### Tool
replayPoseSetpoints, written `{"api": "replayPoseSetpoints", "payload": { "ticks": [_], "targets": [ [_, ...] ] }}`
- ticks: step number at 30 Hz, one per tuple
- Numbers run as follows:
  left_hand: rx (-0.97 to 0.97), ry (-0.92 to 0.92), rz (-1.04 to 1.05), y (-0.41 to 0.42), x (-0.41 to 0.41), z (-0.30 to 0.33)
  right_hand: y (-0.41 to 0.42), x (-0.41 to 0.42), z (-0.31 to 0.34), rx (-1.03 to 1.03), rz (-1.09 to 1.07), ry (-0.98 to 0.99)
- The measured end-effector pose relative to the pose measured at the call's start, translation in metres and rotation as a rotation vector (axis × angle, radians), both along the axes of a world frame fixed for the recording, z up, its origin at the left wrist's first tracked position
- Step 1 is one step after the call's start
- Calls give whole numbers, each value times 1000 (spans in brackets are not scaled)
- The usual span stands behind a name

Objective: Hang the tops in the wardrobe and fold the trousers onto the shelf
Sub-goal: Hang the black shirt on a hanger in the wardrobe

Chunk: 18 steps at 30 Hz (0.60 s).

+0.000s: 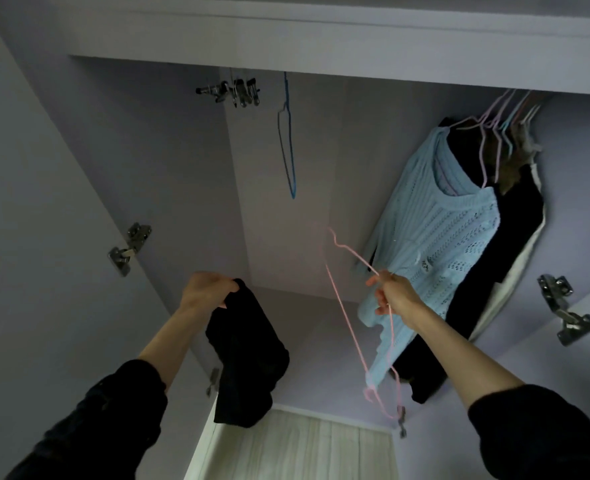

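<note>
Left hand grips a black garment at seven o'clock; right hand pinches a pink hanger at five (hook free). The dangling hanger could snag the blue sweater beside it.

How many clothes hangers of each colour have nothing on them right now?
Pink hanger, held in the right hand: 1
Blue hanger, hanging on the rail: 1
Total bare hangers clearly seen: 2
The bunched hangers at the far right are too crowded to count.
</note>
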<state>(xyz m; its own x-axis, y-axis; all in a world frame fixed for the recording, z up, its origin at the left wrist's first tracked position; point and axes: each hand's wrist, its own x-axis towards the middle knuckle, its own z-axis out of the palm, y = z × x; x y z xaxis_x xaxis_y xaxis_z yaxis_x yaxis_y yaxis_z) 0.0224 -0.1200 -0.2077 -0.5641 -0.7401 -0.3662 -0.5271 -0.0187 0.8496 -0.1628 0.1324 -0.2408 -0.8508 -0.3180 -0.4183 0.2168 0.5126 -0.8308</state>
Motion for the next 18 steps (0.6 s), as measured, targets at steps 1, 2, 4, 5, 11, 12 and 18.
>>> {"api": "replayPoseSetpoints", "payload": {
  "ticks": [1, 2, 4, 5, 11, 12, 18],
  "targets": [
    [16, -26, 10, -3, 1, -3, 0, 3, -1, -4, 32, -5],
    [33, -42, 26, -7, 1, -6, 0, 6, -2, 6, 75, 3],
    [69, -50, 54, -11, 2, -9, -1, 15, 5, 46, 200, 57],
    [82, -57, 65, -12, 1, -10, -3, 19, 10, 63, 282, 99],
    [101, -94, 154, -23, 3, -17, -19, 33, 33, -23, 389, 345],
    [95, -90, 158, -23, 4, -17, -20, 32, 36, -47, 387, 349],
    [4, -124, 111, -22, 2, -18, -22, 37, 42, -57, 427, 372]
  ]
}}
